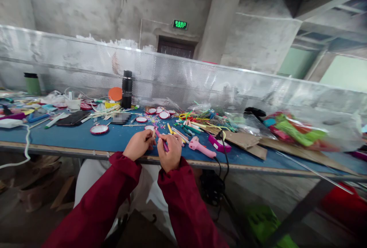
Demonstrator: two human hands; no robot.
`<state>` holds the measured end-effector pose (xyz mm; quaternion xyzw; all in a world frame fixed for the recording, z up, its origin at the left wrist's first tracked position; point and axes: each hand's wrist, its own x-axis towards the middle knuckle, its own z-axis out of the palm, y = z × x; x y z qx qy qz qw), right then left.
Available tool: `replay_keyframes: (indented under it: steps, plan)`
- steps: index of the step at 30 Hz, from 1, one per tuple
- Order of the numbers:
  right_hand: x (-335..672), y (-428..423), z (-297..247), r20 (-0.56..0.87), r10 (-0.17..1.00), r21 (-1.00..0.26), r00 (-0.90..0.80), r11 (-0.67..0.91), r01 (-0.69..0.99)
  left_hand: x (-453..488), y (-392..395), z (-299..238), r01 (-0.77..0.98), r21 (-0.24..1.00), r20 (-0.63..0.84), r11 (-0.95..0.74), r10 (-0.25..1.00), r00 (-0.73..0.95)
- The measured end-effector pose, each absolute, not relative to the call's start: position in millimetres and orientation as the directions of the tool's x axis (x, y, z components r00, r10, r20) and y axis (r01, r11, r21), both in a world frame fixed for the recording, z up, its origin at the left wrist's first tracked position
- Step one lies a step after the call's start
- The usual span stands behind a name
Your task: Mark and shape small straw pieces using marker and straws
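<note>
Both hands meet at the near edge of the blue table (pixel 71 139). My right hand (pixel 171 150) is closed around a thin pink stick (pixel 162 141) that points up and left. My left hand (pixel 139 144) is curled next to it, its fingertips pinching near the stick's upper end. Both arms wear dark red sleeves. Just beyond the hands lie several coloured sticks (pixel 179 131) and round red-rimmed discs (pixel 99 129). A pink glue gun (pixel 200 146) rests on the table to the right of my right hand.
A black bottle (pixel 126 89) stands at the back by an orange disc (pixel 115 93). A phone (pixel 73 118) lies left. Cardboard sheets (pixel 243 139) and bags of coloured parts (pixel 292 131) fill the right. A perforated metal screen (pixel 177 75) closes the far edge. A black cable (pixel 225 156) hangs down.
</note>
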<state>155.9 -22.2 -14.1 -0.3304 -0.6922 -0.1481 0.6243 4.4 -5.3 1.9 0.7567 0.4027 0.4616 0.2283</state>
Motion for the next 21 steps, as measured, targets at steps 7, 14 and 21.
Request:
replay_keyframes:
  steps: [7, 14, 21]
  plan:
    - [155.6, -22.6, -13.6, 0.962, 0.272, -0.207, 0.0, 0.736, 0.645, 4.1, -6.6, 2.9, 0.397, 0.711, 0.526, -0.58, 0.814, 0.245]
    - [155.5, -21.9, -13.6, 0.958, 0.288, -0.227, 0.014, 0.722, 0.654, 3.9, -6.5, 2.8, 0.395, 0.707, 0.533, -0.586, 0.809, 0.247]
    - [156.2, -23.7, -13.9, 0.962, 0.273, -0.22, 0.017, 0.735, 0.642, 4.0, -5.6, 2.2, 0.395, 0.716, 0.525, -0.576, 0.817, 0.239]
